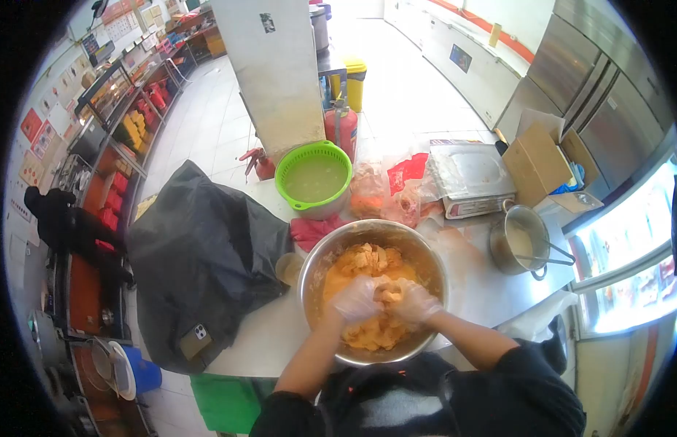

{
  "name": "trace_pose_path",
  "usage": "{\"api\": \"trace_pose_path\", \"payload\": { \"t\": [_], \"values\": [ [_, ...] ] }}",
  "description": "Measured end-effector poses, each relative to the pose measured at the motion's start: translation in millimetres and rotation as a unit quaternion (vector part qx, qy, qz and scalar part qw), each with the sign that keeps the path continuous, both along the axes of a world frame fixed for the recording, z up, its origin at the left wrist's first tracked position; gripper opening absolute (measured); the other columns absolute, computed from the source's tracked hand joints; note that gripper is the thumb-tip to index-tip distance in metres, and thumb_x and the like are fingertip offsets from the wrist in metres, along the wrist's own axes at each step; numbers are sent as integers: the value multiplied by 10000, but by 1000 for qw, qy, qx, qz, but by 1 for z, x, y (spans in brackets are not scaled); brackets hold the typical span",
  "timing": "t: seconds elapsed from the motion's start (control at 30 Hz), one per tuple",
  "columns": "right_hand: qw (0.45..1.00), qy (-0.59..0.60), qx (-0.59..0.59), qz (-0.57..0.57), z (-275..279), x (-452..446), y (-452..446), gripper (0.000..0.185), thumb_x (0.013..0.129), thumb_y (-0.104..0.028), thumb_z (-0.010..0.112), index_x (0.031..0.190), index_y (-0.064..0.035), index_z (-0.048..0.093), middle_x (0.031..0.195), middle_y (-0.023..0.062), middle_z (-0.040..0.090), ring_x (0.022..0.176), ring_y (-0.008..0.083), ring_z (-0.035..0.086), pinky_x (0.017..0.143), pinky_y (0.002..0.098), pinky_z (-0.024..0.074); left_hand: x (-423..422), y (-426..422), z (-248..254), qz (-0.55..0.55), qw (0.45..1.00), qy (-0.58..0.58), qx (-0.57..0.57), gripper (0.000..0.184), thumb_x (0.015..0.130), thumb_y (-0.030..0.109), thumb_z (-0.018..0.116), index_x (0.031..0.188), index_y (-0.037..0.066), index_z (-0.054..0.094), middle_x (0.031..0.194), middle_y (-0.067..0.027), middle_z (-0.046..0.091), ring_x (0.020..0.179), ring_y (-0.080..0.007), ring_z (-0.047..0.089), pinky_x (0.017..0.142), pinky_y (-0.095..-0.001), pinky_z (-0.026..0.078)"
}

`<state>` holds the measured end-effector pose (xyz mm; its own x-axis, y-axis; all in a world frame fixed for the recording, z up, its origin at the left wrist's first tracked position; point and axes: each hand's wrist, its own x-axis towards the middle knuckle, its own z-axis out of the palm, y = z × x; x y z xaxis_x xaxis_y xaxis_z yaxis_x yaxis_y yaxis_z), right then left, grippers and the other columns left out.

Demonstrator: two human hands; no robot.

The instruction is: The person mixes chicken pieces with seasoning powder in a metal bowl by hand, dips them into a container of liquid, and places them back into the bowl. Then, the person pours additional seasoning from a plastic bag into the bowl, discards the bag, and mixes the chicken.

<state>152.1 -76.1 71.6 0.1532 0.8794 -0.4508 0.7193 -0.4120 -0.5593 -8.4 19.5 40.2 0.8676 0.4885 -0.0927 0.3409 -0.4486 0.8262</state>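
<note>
A large steel bowl point(309, 288) stands at the table's front edge, holding orange-coated pieces point(375, 331) that look like meat. Both my hands are inside it, in clear plastic gloves. My left hand point(359, 297) comes in from the left, its fingers curled against a pale orange piece point(387, 293) near the bowl's middle. From the right, my right hand point(415, 300) closes on the same piece, so the two hands nearly touch. More coated pieces lie beyond and below the hands.
Behind the bowl are a green colander point(313, 172), plastic bags point(402, 200) and a scale point(473, 175). A pot point(519, 240) with utensils and an open cardboard box point(535, 164) stand right. A black bag point(207, 255) with a phone point(196, 339) lies left. Someone in black point(69, 226) stands far left.
</note>
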Motion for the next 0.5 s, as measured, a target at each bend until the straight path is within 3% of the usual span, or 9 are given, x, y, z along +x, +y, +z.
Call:
{"api": "trace_pose_path", "payload": {
  "t": [0.03,0.07,0.13,0.23,0.37,0.43,0.47,0.5],
  "values": [
    [999,-22,-20,-26,11,-3,0,413,853,-349,677,1162,-76,658,1156,210,656,1086,376,623,931,460,485,-3,0,7,21,996,-43,-81,397,778,189,735,1155,86,668,1042,-192,701,1007,-358,661,887,-446,521],
    [999,-24,-22,-24,9,-2,0,413,853,-349,677,1162,-76,658,1156,210,656,1086,376,623,931,460,485,-4,2,2,23,995,-45,-83,397,778,189,735,1155,86,668,1042,-192,701,1007,-358,661,887,-446,521],
    [999,-43,-17,8,3,3,-1,397,856,-337,673,1158,-80,661,1153,203,666,1088,377,628,927,456,490,-4,5,-5,13,999,-17,35,433,763,192,750,1167,60,665,1070,-180,702,1036,-346,655,909,-428,518],
    [995,10,72,72,1,6,-4,381,863,-315,673,1149,-64,659,1137,211,670,1075,382,630,919,449,497,3,-4,2,-21,999,16,18,407,766,192,750,1145,62,676,1052,-174,705,1006,-343,664,905,-428,518],
    [989,22,86,116,-12,10,-1,356,859,-269,698,1125,-36,656,1103,221,680,1052,358,646,893,431,509,13,-5,-49,-11,997,75,14,401,764,214,768,1141,104,688,1043,-163,708,967,-335,675,878,-431,524],
    [996,74,47,13,-31,10,-2,333,856,-229,723,1122,-44,646,1091,207,682,1020,326,655,868,407,515,14,-6,-37,-34,990,132,43,363,772,209,765,1125,156,703,1014,-162,710,937,-335,681,842,-441,531],
    [996,70,45,23,-30,8,-4,333,856,-229,723,1122,-44,646,1091,207,682,1020,326,655,868,407,515,16,-7,-33,-24,991,128,41,363,772,209,765,1125,156,703,1014,-162,710,937,-335,681,842,-441,531],
    [992,114,8,-58,-18,-1,-5,333,850,-222,737,1114,-45,640,1068,192,680,995,295,652,857,387,515,18,-9,-30,-16,989,145,31,339,788,197,746,1124,169,705,1002,-165,708,932,-337,681,831,-442,533]
  ]
}}
